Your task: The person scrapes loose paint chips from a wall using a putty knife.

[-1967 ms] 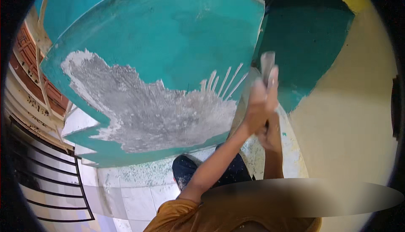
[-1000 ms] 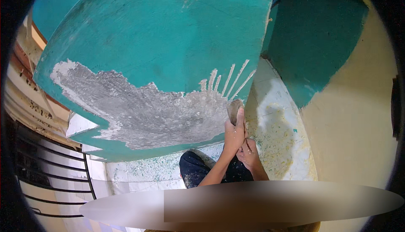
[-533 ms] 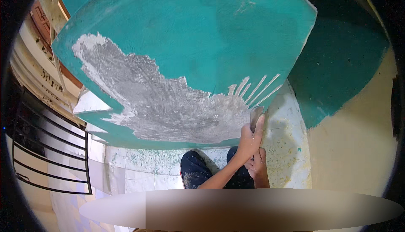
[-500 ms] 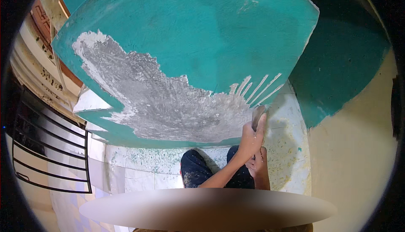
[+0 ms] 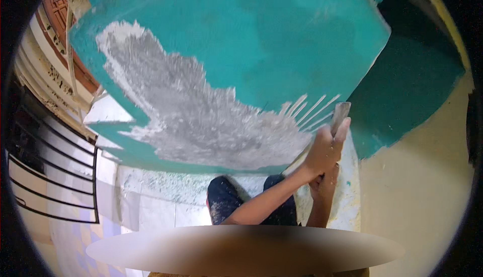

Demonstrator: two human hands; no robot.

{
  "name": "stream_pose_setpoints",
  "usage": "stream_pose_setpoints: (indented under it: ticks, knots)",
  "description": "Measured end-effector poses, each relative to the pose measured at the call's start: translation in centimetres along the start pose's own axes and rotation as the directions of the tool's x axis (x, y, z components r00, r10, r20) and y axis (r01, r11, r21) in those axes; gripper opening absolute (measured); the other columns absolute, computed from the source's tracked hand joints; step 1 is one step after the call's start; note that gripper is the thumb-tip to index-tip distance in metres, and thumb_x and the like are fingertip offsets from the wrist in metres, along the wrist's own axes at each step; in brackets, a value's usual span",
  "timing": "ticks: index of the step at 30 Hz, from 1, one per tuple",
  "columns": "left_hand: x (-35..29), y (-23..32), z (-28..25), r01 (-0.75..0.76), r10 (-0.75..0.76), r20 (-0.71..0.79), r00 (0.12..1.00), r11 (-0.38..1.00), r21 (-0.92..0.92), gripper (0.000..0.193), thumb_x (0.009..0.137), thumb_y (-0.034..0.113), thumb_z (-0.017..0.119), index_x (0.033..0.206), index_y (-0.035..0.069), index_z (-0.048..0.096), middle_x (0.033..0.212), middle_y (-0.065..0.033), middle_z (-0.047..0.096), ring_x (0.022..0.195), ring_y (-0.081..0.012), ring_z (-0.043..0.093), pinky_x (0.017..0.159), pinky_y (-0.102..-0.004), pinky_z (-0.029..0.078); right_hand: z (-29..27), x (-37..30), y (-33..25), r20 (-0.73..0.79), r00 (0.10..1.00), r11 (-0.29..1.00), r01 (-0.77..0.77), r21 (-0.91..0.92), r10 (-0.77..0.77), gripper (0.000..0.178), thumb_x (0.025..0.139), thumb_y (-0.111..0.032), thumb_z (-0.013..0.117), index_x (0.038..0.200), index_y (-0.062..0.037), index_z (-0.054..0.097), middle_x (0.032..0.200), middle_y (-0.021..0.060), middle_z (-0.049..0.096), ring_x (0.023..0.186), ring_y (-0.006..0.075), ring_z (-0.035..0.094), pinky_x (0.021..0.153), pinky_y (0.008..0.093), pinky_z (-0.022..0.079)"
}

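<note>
At 3 o'clock, the left hand [image 5: 324,151] grips a metal scraper [image 5: 341,116], its thumb or a finger laid along the flat, greyish blade, which points toward 1 o'clock. The right hand [image 5: 327,180] is curled around the scraper's rear end just below, at 4 o'clock. The left forearm slants up from 7 o'clock; the right one rises more steeply. The blade lies near the right edge of a turquoise painted panel [image 5: 282,35]; whether it touches cannot be told. Toward 9 o'clock spreads a rough grey patch [image 5: 176,101] with ragged whitish borders, and thin pale streaks [image 5: 313,112] fan beside the blade. Flecks speckle the white tiled floor [image 5: 156,204] at 7 o'clock.
</note>
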State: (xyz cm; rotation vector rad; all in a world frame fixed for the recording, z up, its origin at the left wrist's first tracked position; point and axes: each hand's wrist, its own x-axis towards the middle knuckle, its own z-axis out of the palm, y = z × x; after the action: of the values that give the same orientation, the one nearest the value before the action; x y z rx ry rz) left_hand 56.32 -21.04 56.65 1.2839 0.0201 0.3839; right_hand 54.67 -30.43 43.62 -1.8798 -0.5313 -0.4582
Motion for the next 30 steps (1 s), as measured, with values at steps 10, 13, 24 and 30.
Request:
stream_pose_setpoints:
  ticks: [10,13,24,30]
  knots:
    - [-5.0,-6.1,1.1,0.169,-0.116,0.214,0.97,0.953,-0.252,0.04,0.093,0.039,0.054,0.073,0.006,0.048,0.056,0.0023,0.04,0.044,-0.0077,0.039,0.039,-0.0266,0.036,-5.3,-2.9,-1.4,0.42,0.759,0.505,-0.647,0.571,0.497,0.026,0.097,-0.029,0.044,0.082,-0.0079,0.047,0.058,-0.0024,0.039,0.046,0.0074,0.035,0.041,0.022,0.027]
    - [-7.0,-6.4,-1.6,0.364,-0.38,0.013,0.925,0.874,-0.322,0.041,0.094,0.044,0.051,0.076,0.007,0.048,0.059,0.0013,0.042,0.042,-0.0077,0.038,0.038,-0.0246,0.035,-4.2,-4.5,-1.3,0.541,0.736,0.71,-0.628,0.319,0.408,0.034,0.1,-0.029,0.04,0.078,-0.0045,0.048,0.059,0.0013,0.046,0.048,0.0097,0.041,0.044,0.0252,0.032]
    - [-8.3,-6.2,-8.8,0.418,-0.424,0.037,0.905,0.87,-0.262,0.045,0.095,0.052,0.043,0.076,0.011,0.045,0.055,0.0028,0.034,0.042,-0.0077,0.032,0.04,-0.0224,0.026,3.3,-7.9,-4.0,0.579,0.717,0.512,-0.69,0.512,0.388,0.036,0.1,-0.032,0.041,0.076,-0.0043,0.041,0.056,-0.0005,0.039,0.043,0.008,0.037,0.04,0.0227,0.03]
    - [-7.4,-3.8,-8.4,0.433,-0.439,0.029,0.898,0.871,-0.232,0.041,0.095,0.047,0.045,0.076,0.011,0.044,0.056,0.0024,0.034,0.042,-0.0075,0.03,0.04,-0.0228,0.025,3.3,-6.4,-5.2,0.625,0.666,0.424,-0.744,0.517,0.406,0.036,0.1,-0.029,0.04,0.073,-0.0046,0.041,0.055,-0.0006,0.038,0.043,0.0081,0.036,0.04,0.0233,0.029]
